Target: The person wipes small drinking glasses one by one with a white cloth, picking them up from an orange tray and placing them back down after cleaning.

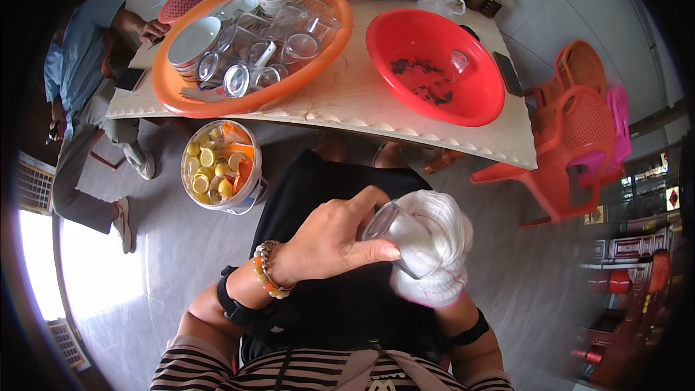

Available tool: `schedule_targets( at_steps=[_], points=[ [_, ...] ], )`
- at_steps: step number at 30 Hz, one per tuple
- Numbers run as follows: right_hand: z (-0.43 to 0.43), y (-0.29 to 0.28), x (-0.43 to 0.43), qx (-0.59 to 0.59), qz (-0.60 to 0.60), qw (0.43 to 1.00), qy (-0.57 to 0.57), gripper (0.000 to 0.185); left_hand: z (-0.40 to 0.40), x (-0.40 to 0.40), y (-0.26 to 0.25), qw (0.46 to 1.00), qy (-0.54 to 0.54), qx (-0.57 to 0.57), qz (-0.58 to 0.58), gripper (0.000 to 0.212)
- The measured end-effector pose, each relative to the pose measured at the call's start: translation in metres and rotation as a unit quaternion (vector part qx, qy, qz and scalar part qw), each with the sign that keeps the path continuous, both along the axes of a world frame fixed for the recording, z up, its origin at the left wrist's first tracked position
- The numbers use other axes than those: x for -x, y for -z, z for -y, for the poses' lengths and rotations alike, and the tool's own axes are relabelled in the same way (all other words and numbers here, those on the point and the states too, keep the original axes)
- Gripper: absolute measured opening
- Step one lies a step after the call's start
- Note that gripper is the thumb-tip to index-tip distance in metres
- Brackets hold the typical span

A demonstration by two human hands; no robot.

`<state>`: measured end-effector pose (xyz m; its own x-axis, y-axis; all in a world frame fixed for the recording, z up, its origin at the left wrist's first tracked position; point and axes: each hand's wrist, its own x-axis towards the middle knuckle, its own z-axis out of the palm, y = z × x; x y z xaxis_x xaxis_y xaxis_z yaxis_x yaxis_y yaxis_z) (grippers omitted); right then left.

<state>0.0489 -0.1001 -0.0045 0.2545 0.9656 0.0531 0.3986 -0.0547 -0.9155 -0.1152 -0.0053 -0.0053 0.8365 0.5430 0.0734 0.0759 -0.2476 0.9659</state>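
Over my lap, my left hand (pixel 331 239) grips a clear drinking glass (pixel 417 263) near its base, thumb on the near side. A bead bracelet and a black strap circle that forearm. White knit fabric, apparently a glove (pixel 453 228), covers my right hand (pixel 442 274) and presses against the glass at its open end. Some white fabric shows through the glass wall. The fingers under the fabric are hidden, so their grip cannot be made out.
The table (pixel 336 103) bears an orange basin (pixel 260 106) of bowls and glasses, and a red basin (pixel 380 87) holding dark scraps and a glass. A bucket (pixel 258 146) of cut lemons stands on the floor. Red plastic chairs (pixel 575 136) stand right; another person (pixel 87 65) sits left.
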Motion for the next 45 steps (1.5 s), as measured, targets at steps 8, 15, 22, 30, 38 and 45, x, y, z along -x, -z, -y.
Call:
schedule_targets(
  at_steps=[8, 15, 22, 30, 38, 45],
  points=[
    [0.0, 0.012, 0.013, 0.03, -0.167, 0.971, -0.171, 0.044, 0.002, -0.011, -0.005, 0.995, -0.025, -0.085, 0.035, 0.072],
    [0.009, 0.034, 0.013, -0.052, -0.077, 0.961, -0.262, 0.034, -0.006, -0.005, -0.004, 0.995, 0.013, 0.087, 0.04, 0.073],
    [0.011, 0.014, 0.009, 0.22, -0.452, 0.862, -0.069, 0.042, -0.022, 0.005, 0.006, 0.976, -0.023, 0.08, 0.202, 0.072],
    [-0.024, -0.003, 0.017, -0.188, 0.171, 0.967, 0.03, 0.035, -0.011, -0.011, -0.008, 0.925, -0.169, -0.326, 0.097, 0.047],
    [-0.02, 0.005, 0.034, -0.118, -0.271, 0.955, -0.022, 0.031, -0.001, -0.012, -0.012, 0.938, -0.108, -0.32, 0.083, 0.052],
    [-0.015, 0.005, 0.023, -0.155, -0.158, 0.974, -0.044, 0.03, -0.002, 0.003, -0.002, 0.961, -0.091, -0.246, 0.087, 0.053]
  ],
)
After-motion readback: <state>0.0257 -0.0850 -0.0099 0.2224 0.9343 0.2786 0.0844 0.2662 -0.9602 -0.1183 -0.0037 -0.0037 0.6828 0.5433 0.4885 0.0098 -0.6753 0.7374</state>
